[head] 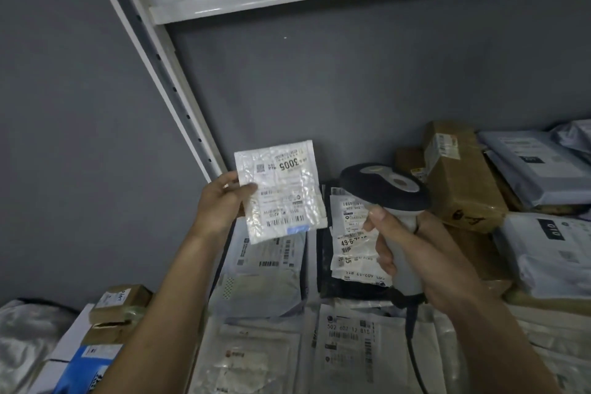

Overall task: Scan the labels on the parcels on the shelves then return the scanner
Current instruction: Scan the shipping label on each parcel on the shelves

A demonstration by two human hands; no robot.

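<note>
Scanner (pixel 388 201) gripped in right hand (pixel 425 262) — beside it, left hand (pixel 220 205) pinches white parcel (pixel 281 190).

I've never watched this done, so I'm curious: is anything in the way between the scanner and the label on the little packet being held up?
Nothing visible is. The left hand holds the small white packet up, label toward the camera, and the right hand grips the scanner just beside it. Only open air separates them; the shelf's other parcels lie below and behind.
</note>
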